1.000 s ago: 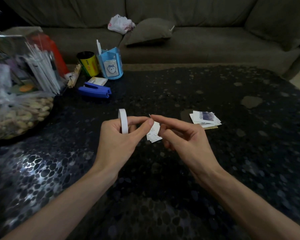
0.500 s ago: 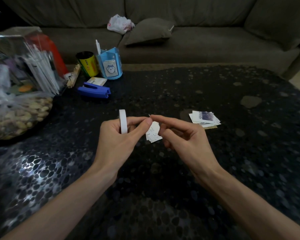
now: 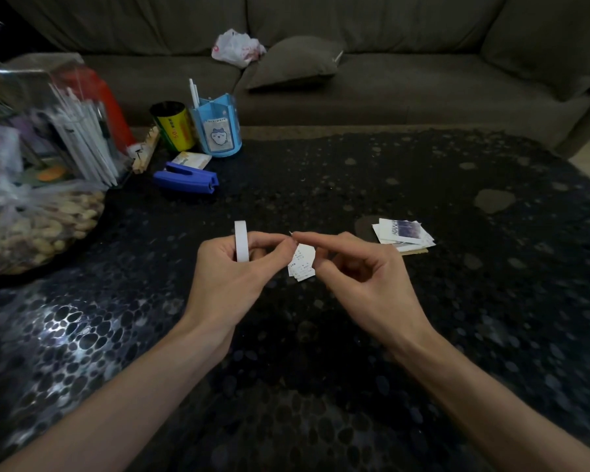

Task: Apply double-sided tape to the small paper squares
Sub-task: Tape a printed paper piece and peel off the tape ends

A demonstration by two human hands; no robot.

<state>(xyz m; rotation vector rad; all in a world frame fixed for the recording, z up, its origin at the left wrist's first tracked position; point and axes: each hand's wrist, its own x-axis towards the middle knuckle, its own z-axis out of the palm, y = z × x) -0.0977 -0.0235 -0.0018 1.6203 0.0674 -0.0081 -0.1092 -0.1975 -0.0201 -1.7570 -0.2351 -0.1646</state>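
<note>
Pinching tape end (image 3: pixel 291 234): right hand (image 3: pixel 361 281) | left hand (image 3: pixel 225 274) grips tape roll (image 3: pixel 241 245) | paper squares (image 3: pixel 302 264) between hands | risk: strip sticks to itself.

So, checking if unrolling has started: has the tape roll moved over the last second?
No. The tape roll, gripped by the left hand, keeps its place against the blue stapler on the table.

white tape roll (image 3: pixel 241 245) upright on edge; small printed paper squares (image 3: pixel 302 264) fanned just beside
</note>
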